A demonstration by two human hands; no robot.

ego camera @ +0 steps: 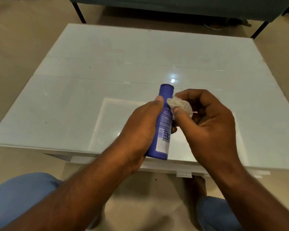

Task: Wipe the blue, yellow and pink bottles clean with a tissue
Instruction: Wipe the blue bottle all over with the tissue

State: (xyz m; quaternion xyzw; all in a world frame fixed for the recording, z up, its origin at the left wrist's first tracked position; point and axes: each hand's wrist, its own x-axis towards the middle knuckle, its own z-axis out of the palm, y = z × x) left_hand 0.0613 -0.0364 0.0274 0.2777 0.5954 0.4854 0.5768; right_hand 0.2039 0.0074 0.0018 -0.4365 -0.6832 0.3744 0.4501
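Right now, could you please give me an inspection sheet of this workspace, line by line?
Surface: white glossy table, reflecting a light spot; small dark specks on its left part.
Job's things: blue bottle held off the table, tilted away; crumpled tissue pressed against its upper side. Yellow and pink bottles: nothing seen.
Clutter: nothing seen on the table.
Grip: left hand holds the blue bottle around its middle; right hand pinches the tissue.
Cables: nothing seen.
Surroundings: beige floor; dark sofa with black legs beyond the table; the person's blue trouser knees at the bottom.
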